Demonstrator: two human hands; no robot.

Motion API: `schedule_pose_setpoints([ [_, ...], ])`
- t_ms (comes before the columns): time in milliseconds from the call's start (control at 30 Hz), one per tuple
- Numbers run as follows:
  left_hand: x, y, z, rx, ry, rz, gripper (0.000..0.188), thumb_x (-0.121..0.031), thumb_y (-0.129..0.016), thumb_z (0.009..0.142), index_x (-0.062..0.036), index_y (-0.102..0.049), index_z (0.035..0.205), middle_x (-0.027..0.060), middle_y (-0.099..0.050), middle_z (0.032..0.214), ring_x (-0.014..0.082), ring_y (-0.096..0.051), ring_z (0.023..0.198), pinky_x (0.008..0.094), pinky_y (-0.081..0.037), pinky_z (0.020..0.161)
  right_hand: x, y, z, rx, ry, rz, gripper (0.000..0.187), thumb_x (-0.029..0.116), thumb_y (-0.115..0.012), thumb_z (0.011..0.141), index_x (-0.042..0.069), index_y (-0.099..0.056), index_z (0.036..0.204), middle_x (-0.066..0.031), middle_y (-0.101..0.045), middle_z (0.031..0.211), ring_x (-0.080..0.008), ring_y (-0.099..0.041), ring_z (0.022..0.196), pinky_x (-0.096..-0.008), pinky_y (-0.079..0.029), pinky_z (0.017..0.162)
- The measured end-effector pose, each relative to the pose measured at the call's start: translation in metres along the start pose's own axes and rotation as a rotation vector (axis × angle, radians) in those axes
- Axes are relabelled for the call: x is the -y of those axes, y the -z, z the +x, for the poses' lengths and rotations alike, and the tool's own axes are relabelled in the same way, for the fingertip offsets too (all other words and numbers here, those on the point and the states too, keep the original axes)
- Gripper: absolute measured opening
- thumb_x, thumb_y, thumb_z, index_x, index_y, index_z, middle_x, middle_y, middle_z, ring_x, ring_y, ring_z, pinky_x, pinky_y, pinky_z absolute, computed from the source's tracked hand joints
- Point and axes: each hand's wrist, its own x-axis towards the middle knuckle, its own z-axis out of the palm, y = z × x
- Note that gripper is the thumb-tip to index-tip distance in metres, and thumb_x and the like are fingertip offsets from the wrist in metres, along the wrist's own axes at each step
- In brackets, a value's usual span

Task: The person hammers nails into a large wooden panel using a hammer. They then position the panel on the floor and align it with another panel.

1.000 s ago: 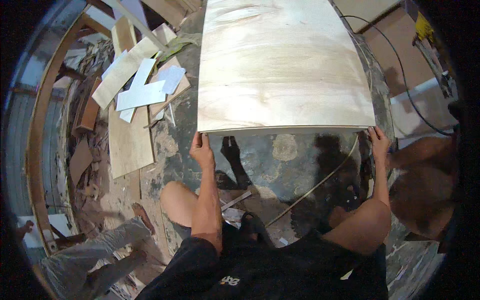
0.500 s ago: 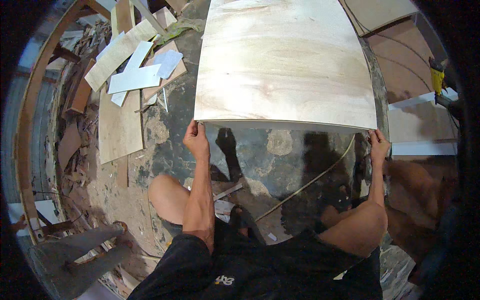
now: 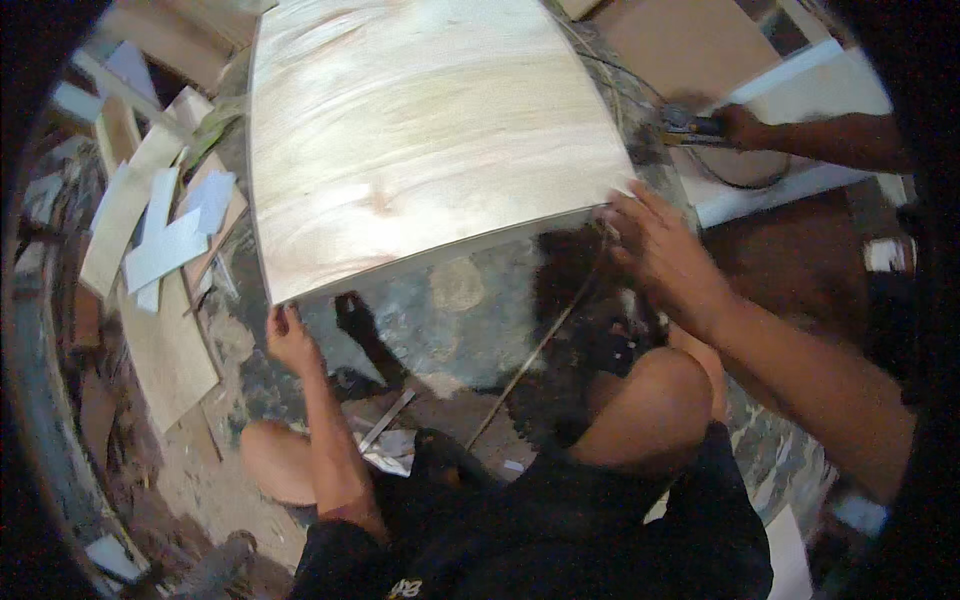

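Note:
A large pale plywood panel (image 3: 430, 150) spans the upper middle, its near edge raised above the dark floor. My left hand (image 3: 292, 338) pinches its near left corner between thumb and fingers. At the near right corner, another person's hand (image 3: 665, 245) reaches in from the right and touches the panel with its fingers spread. That arm covers my right hand; only part of my right forearm (image 3: 697, 348) shows beside my knee. The other person's second hand (image 3: 740, 128) grips a nail gun (image 3: 692, 127), blurred, to the right of the panel.
White and pale board offcuts (image 3: 165, 255) lie heaped at the left. A thin hose (image 3: 535, 365) runs across the stained floor (image 3: 400, 345) under the near edge. Further boards (image 3: 690, 50) lie at the upper right.
My view has swung, so the panel sits further left and tilted. The other person's arm has come across to its near right corner, hiding my right hand, and the nail gun is nearer the panel.

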Motion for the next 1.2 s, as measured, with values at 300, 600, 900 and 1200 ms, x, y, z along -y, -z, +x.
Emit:
schedule_pose_setpoints([
  [300,0.011,-0.004,0.004,-0.027,0.016,-0.088,0.038,-0.006,-0.062,0.100,0.0112,-0.057,0.133,0.0163,-0.067,0.124,0.0196,-0.063,0.110,0.0323,-0.049,0.097,0.033,-0.182,0.111,0.510,-0.563,-2.205,0.077,0.042,-0.054,0.095,0.029,-0.017,0.160,0.0001,-0.021,0.166,-0.0196,-0.017,0.153,-0.0463,-0.011,0.125],
  [600,0.016,0.001,0.006,-0.013,-0.055,-0.099,0.038,-0.009,-0.062,0.100,0.0100,-0.056,0.133,0.0163,-0.066,0.123,0.0200,-0.065,0.109,0.0325,-0.052,0.098,0.045,-0.184,0.112,1.020,-0.457,-3.030,0.069,0.049,-0.044,0.102,0.033,-0.012,0.160,-0.0019,-0.018,0.166,-0.0218,-0.020,0.152,-0.0450,-0.013,0.125],
  [900,-0.001,0.002,0.008,0.019,0.001,-0.127,0.032,-0.003,-0.063,0.098,0.0115,-0.060,0.126,0.0146,-0.068,0.119,0.0179,-0.064,0.107,0.0319,-0.050,0.095,0.046,-0.184,0.120,1.178,-0.151,-3.302,0.067,0.050,-0.036,0.102,0.032,-0.013,0.162,-0.0045,-0.011,0.170,-0.0259,-0.012,0.155,-0.0541,-0.008,0.123],
  [1200,-0.010,0.003,0.003,0.040,0.075,-0.045,0.037,0.006,-0.057,0.090,0.0063,-0.064,0.126,0.0114,-0.072,0.109,0.0160,-0.066,0.100,0.0304,-0.052,0.088,0.037,-0.186,0.093,1.428,-0.109,-3.618,0.056,0.016,-0.024,0.109,0.020,-0.008,0.162,-0.0048,-0.014,0.169,-0.0207,-0.016,0.155,-0.0408,-0.014,0.126],
])
